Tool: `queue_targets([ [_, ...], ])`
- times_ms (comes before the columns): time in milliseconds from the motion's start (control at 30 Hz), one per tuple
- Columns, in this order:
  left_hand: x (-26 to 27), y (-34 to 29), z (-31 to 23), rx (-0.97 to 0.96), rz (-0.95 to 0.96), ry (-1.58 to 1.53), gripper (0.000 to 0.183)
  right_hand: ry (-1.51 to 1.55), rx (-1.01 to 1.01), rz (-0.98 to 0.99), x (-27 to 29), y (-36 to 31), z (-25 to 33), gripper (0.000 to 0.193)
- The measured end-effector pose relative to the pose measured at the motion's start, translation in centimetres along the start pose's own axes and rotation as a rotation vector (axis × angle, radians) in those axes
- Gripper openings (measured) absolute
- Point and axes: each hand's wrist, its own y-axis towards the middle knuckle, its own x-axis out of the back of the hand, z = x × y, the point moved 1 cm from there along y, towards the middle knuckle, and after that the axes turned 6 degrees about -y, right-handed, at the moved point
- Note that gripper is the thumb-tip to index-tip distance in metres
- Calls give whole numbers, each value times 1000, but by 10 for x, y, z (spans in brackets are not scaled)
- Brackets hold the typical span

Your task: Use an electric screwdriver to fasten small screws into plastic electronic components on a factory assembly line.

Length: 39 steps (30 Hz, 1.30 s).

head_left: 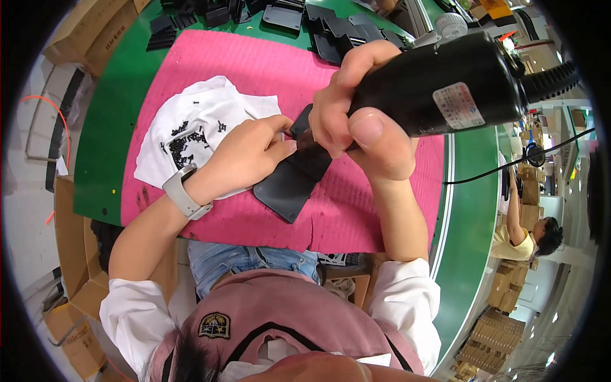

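On the pink foam mat [344, 223]: a black flat plate [283, 191] lay at the middle, slanting from the near left toward the far right, its far portion partly hidden by the hands.
Right hand [375, 127]: it was wrapped around a black electric screwdriver [439, 83], the thumb along the near side and the fingers curled on the left, just above the plate.
Screwdriver: its thick cylindrical body leaned out to the right, with a pale label [458, 105] on its side and a ribbed cable sleeve [552, 83] at its right end; its tip was hidden.
Left hand [251, 153]: the thumb and fingertips stood a narrow gap apart at the plate's left edge; whether they pinched it, I could not tell.
Left wrist: a watch with a grey strap [181, 194] sat around it.
White cloth [245, 105]: it lay rumpled on the left of the mat, partly under the left hand and forearm, with small black screws [181, 153] scattered over it.
Green table [102, 165]: it bore the mat, and more black plates [347, 28] were piled beyond the mat's far edge.
Far right: a person in a yellow top [519, 247] was near stacked cartons [490, 340].
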Motion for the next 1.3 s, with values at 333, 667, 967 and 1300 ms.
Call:
queue_targets([
  [333,-1,-1,-1,-6,-35,-40,23,10,-16,42,0,2,-3,39],
  [667,-4,-1,2,-58,-62,-21,21,6,-40,-7,-7,-3,0,46],
  [967,-11,1,10,-302,-197,-6,18,7,-4,91,-8,-5,5,37],
  [1300,7,-19,-33,-158,-4,-109,28,57,208,271,19,-14,78,55],
])
